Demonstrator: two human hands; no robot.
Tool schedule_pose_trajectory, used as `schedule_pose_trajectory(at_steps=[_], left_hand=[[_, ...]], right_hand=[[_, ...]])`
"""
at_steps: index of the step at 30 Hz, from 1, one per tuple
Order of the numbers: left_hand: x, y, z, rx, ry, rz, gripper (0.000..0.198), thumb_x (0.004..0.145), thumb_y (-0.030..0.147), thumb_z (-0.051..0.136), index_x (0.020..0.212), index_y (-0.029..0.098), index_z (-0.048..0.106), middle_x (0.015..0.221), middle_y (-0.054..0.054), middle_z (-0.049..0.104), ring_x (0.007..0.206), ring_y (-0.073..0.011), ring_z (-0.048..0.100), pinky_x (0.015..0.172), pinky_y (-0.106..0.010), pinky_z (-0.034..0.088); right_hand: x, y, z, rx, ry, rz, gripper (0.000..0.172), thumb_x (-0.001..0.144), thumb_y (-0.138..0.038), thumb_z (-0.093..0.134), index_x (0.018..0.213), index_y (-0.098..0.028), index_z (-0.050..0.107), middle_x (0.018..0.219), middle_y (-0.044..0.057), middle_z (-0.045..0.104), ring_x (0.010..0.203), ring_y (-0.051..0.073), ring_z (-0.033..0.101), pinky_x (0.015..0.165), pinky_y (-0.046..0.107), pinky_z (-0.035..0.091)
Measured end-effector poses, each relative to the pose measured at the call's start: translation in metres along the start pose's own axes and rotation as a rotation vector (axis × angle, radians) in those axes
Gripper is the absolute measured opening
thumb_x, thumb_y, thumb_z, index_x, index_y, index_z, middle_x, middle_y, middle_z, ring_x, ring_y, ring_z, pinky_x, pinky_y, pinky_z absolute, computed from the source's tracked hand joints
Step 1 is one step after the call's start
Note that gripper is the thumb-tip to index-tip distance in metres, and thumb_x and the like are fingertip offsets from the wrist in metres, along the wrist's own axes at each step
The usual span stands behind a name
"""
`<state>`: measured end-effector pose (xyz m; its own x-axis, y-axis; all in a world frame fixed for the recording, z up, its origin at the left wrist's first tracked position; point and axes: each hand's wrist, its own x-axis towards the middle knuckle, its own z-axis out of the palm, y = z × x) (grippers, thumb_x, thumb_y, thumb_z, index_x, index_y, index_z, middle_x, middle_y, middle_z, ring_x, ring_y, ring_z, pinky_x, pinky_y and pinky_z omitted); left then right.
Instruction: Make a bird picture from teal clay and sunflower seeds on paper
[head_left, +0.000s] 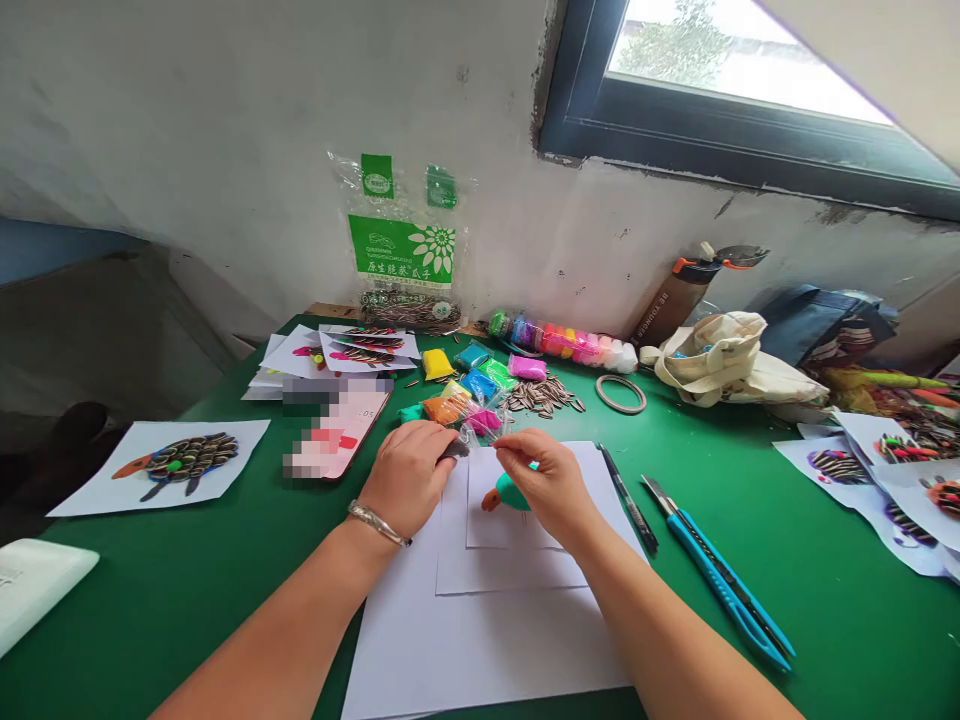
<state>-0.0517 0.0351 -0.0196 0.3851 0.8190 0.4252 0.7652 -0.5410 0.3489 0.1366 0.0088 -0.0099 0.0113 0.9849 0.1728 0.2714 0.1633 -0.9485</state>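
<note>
My left hand [409,475], with a silver bracelet at the wrist, is closed on a small see-through bag with dark clay [453,449] in it. My right hand [546,478] pinches the plastic at the bag's other end, thumb against fingers. Both hands hover over stacked white paper [487,640]. On the top sheet lies a bird-like clay shape with a green body [513,491] and a brown head [490,499], partly hidden by my right hand. Just beyond are bags of coloured clay, among them an orange one [444,408], and a heap of sunflower seeds [544,394].
A black pen [628,500] and a blue utility knife [720,575] lie right of the paper. A phone [341,430] and a finished seed picture [180,460] are on the left. Behind stand a seed bag [405,250], a tape ring [621,394] and a bottle [675,295].
</note>
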Motion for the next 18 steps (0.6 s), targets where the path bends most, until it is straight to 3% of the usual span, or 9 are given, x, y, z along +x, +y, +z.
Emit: schedule_pose_trajectory(at_steps=[3,7,12,18], left_hand=[[0.0,0.007,-0.001,-0.133,0.085,0.063,0.023,0.081,0.017,0.054,0.102,0.019,0.063,0.101,-0.007,0.068,0.098,-0.023,0.06,0.089,-0.04,0.05],[-0.001,0.014,0.0,-0.182,0.112,0.121,0.022,0.082,0.016,0.054,0.102,0.02,0.062,0.101,-0.007,0.068,0.098,-0.0221,0.061,0.089,-0.038,0.05],[-0.001,0.017,-0.001,-0.211,0.141,0.156,0.023,0.083,0.014,0.054,0.103,0.019,0.062,0.102,-0.006,0.067,0.099,-0.021,0.06,0.09,-0.036,0.049],[-0.002,0.02,-0.004,-0.234,0.161,0.186,0.024,0.084,0.013,0.054,0.105,0.019,0.061,0.103,-0.007,0.066,0.101,-0.0209,0.059,0.091,-0.037,0.049]], right_hand=[[0.0,-0.002,0.0,0.137,-0.016,0.094,0.018,0.078,-0.035,0.061,0.079,-0.019,0.068,0.083,0.002,0.052,0.059,0.012,0.06,0.044,0.023,0.054],[-0.001,-0.006,-0.001,0.252,-0.066,0.149,0.024,0.074,-0.041,0.064,0.08,-0.018,0.067,0.085,0.002,0.051,0.057,0.012,0.06,0.042,0.025,0.055],[0.001,-0.009,-0.007,0.136,-0.036,0.062,0.015,0.073,-0.032,0.066,0.076,-0.018,0.07,0.076,0.001,0.057,0.067,0.014,0.06,0.058,0.028,0.055],[0.003,-0.007,-0.012,0.041,-0.064,0.093,0.013,0.075,-0.029,0.065,0.077,-0.019,0.072,0.074,0.001,0.062,0.072,0.015,0.06,0.066,0.029,0.05]])
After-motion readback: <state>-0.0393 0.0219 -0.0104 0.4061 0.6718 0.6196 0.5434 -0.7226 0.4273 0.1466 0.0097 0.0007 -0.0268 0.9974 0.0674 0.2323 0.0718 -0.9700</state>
